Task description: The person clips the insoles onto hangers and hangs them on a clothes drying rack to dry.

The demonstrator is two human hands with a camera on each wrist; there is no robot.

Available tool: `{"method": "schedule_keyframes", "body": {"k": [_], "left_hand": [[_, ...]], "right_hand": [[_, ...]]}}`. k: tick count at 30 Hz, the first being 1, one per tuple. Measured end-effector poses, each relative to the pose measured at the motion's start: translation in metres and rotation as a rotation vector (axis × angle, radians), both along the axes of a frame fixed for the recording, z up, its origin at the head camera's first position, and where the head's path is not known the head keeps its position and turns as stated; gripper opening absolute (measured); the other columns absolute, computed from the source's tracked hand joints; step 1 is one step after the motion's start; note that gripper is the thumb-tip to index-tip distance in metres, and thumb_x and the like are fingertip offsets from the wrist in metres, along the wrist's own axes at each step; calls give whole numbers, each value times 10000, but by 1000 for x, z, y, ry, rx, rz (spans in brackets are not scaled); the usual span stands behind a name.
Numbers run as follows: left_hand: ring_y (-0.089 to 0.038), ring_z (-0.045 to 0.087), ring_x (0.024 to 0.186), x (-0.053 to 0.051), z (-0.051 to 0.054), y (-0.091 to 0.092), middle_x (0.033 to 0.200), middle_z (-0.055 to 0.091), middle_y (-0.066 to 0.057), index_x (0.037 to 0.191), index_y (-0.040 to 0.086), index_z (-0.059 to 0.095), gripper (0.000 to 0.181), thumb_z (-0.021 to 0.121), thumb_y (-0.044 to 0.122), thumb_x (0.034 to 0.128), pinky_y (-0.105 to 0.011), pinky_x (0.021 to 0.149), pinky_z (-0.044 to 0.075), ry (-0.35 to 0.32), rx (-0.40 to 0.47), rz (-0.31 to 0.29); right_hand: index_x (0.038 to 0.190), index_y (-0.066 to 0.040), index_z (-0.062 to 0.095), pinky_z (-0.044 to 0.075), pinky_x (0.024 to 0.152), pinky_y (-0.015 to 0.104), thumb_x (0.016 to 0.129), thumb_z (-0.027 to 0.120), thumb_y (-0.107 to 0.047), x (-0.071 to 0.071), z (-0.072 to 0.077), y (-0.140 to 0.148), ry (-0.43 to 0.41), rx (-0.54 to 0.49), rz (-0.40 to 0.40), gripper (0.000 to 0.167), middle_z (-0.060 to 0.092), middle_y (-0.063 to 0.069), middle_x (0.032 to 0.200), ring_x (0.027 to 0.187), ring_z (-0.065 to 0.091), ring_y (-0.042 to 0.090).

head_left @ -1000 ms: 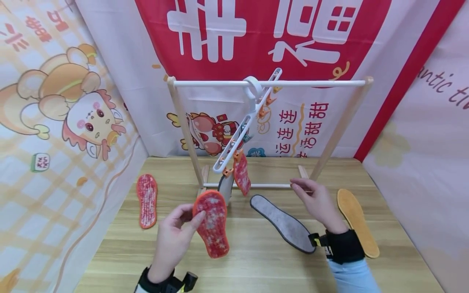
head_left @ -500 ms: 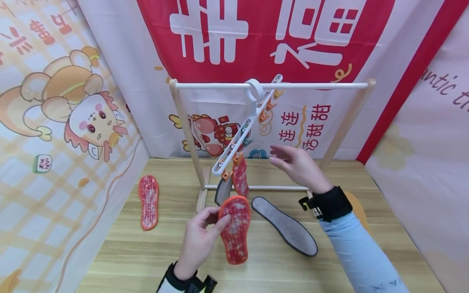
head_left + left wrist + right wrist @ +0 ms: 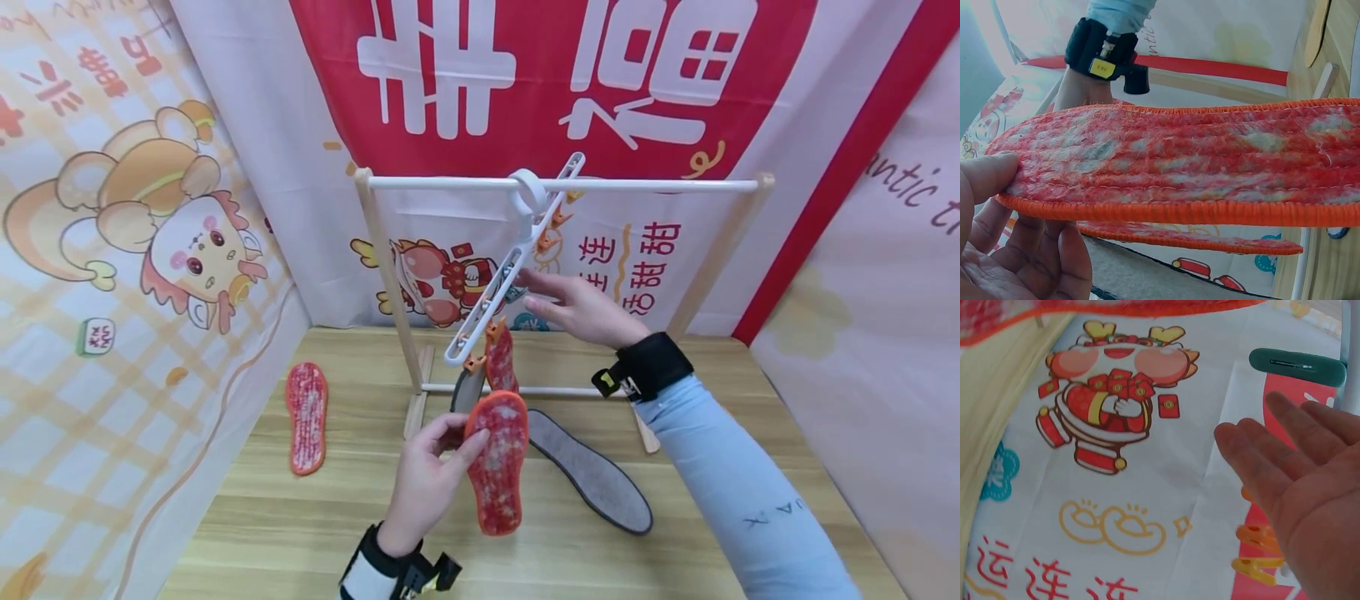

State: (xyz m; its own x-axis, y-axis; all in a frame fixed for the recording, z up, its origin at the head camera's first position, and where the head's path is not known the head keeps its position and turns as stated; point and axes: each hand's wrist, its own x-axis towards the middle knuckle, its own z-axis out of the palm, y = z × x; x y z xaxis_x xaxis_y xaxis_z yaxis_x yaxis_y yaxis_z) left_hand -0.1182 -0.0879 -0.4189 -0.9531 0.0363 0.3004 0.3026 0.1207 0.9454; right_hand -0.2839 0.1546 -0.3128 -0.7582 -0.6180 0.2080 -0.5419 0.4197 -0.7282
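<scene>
My left hand (image 3: pixel 431 483) pinches the top edge of a red-and-white fuzzy insole (image 3: pixel 498 471) with an orange border, held upright above the table. In the left wrist view the thumb lies on the face of this insole (image 3: pixel 1197 159). My right hand (image 3: pixel 581 308) reaches to the white clip hanger (image 3: pixel 480 312), its fingers extended beside a green clip (image 3: pixel 1297 367); whether they touch it cannot be told. From orange clips at the hanger's near end hang another red insole (image 3: pixel 501 358) and a grey insole (image 3: pixel 467 390), partly hidden.
The hanger hooks over the white bar (image 3: pixel 645 185) of a wooden-legged rack. A grey insole (image 3: pixel 592 475) lies on the wooden table (image 3: pixel 247 533) in front, and a red insole (image 3: pixel 307 417) lies at left. Orange and yellow clips (image 3: pixel 1259 537) line the hanger's far half. Printed cloth walls surround the table.
My right hand has moved from low at the rack's right side up and left to the hanger's green clip. The left hand has carried its insole rightward, in front of the hanging ones.
</scene>
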Motion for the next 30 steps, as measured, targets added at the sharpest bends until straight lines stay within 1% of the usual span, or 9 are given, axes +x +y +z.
{"method": "schedule_keyframes", "body": {"k": [3,6,11,14,19,21,25,26,30], "left_hand": [[-215,640,841,-2,0,2,986,694,-30,1067,111,697,209,745,227,899,-341,733,569,-6,9,-10],[-220,640,843,-4,1,3,991,691,-39,1072,101,693,213,744,215,899,-347,732,571,-15,15,-24],[-223,645,846,-6,2,3,995,694,-22,1092,124,689,220,736,233,907,-334,733,575,-43,16,-45],[-223,646,851,-8,3,2,1001,691,-27,1097,119,686,225,731,239,912,-329,735,577,-33,12,-42],[-241,634,843,-15,2,-1,1000,681,-62,1102,89,683,222,723,207,919,-320,718,575,2,26,-46],[-241,633,842,-17,1,-3,1000,681,-55,1103,99,684,216,718,215,924,-320,713,573,7,31,-50],[-247,635,837,-23,0,-6,1001,681,-44,1102,125,688,229,716,269,926,-327,702,571,5,22,-40],[-244,639,839,-26,-1,-6,1004,682,-40,1104,131,688,238,718,283,923,-331,705,573,-2,21,-39],[-238,650,835,-40,-5,-7,997,688,-53,1107,119,690,275,723,314,916,-333,705,579,-32,25,-44]], "right_hand": [[1550,-171,329,425,1059,455,1035,542,-309,-6,0,-5,-63,-56,34,574,413,55,1535,1373,431,245],[1546,-146,331,410,1072,459,1045,527,-263,-12,-1,-10,-133,-104,55,551,416,90,1530,1366,436,267],[1469,-76,448,467,1018,446,1042,532,-180,-17,-2,-17,-183,-136,5,448,538,138,1409,1268,528,304],[1400,-31,514,494,983,424,1032,542,-126,-16,0,-22,-186,-154,-26,380,598,158,1317,1199,574,294],[1351,10,544,494,980,417,1017,569,-112,3,13,-31,-162,-177,-52,356,622,178,1270,1175,591,299],[1339,-14,562,490,983,420,1010,593,-152,3,11,-32,-150,-186,-65,358,630,165,1263,1164,599,278],[1308,-67,602,498,967,423,989,635,-230,-9,-3,-30,-123,-208,-96,360,656,110,1225,1120,622,245],[1298,-83,612,504,958,422,982,646,-252,-11,-6,-30,-113,-211,-106,360,661,95,1216,1100,630,219],[1270,-74,631,522,931,420,970,663,-266,-9,-7,-30,-84,-230,-149,359,676,86,1186,1079,646,225]]}}
